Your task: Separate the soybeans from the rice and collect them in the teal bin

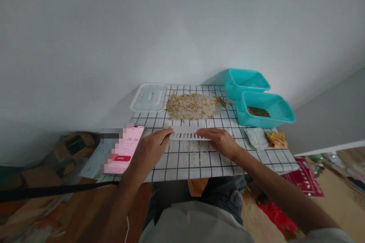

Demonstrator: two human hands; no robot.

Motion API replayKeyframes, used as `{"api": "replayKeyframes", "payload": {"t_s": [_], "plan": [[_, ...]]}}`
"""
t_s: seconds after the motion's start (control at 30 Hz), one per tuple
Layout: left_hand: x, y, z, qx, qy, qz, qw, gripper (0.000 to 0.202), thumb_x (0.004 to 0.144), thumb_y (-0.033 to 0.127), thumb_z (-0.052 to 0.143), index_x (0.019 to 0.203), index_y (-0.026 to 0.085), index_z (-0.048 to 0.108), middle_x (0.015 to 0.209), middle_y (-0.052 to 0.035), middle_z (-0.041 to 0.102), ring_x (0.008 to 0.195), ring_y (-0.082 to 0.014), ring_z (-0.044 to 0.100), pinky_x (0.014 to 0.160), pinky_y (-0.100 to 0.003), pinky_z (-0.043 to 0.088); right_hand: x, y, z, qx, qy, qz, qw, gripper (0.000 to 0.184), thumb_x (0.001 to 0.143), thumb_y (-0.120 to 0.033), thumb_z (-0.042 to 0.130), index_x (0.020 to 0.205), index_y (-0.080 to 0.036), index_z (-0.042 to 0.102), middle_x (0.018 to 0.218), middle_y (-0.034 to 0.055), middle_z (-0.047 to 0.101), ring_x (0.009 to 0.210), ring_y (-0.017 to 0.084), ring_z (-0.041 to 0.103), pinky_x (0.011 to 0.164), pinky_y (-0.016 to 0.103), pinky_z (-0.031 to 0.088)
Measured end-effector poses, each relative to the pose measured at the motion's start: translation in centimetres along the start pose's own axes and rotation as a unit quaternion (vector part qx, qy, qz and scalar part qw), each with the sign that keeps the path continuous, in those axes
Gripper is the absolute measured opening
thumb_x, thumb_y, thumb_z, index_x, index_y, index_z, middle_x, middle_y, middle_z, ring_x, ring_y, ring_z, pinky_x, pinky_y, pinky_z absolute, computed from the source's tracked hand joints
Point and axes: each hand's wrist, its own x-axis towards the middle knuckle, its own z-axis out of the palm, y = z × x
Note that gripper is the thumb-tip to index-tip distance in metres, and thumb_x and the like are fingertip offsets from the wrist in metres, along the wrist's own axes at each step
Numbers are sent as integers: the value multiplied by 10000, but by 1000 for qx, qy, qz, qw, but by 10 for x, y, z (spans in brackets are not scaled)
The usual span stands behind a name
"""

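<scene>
My left hand [155,143] grips the left end of a white slotted plastic piece [185,135], thumb and fingers closed on it. On its right end rest the fingers of my right hand [221,142], closed over the edge. The piece is held low over the checked cloth, and I cannot tell whether it touches it. Just beyond it lies a spread pile of mixed grains [194,106], pale rice-like ones with yellow kernels and a darker patch at the right. Scattered pale grains [196,153] lie on the cloth on the near side.
A clear lid [150,98] lies at the back left. Two turquoise bins stand at the right; the nearer bin [266,121] holds dark green grains [258,112]. White packet [256,138] and orange packet [276,139] lie before them. A phone [128,150] is at the left edge.
</scene>
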Motion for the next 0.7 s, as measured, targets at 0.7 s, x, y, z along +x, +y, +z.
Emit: {"api": "replayKeyframes", "payload": {"t_s": [0.7], "plan": [[6, -9, -16, 134, 67, -19, 989, 251, 956, 242, 566, 1160, 262, 711, 974, -46, 834, 784, -266, 788, 664, -332, 574, 33, -16, 13, -28, 10, 13, 999, 397, 951, -112, 594, 1321, -237, 668, 1253, 64, 753, 1093, 210, 747, 950, 337, 599]]}}
